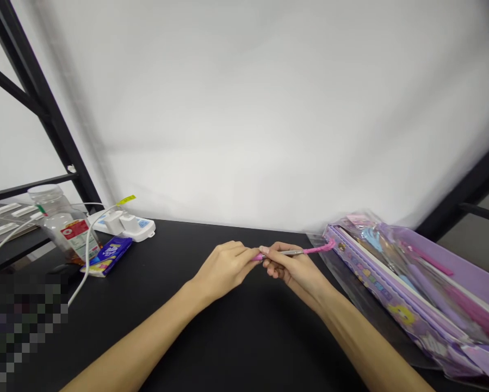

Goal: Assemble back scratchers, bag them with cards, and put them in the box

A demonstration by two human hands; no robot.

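Observation:
A thin pink back scratcher (319, 249) with a silver middle section lies almost level across both my hands, above the black tabletop (211, 348). My left hand (231, 262) is closed around its pink left end, and the fingers hide much of that end. Close beside it, my right hand (290, 263) pinches the rod near the silver section, thumb on top and other fingers curled below. The curved pink head sticks out to the right, in front of a purple box (375, 283).
The purple box on the right holds several pink, purple and blue sticks in clear plastic. At left are a clear plastic jar (60, 218), a blue packet (111, 255), a white power strip (140, 231) and a white cable (87, 253). A pale wall (244, 109) stands behind.

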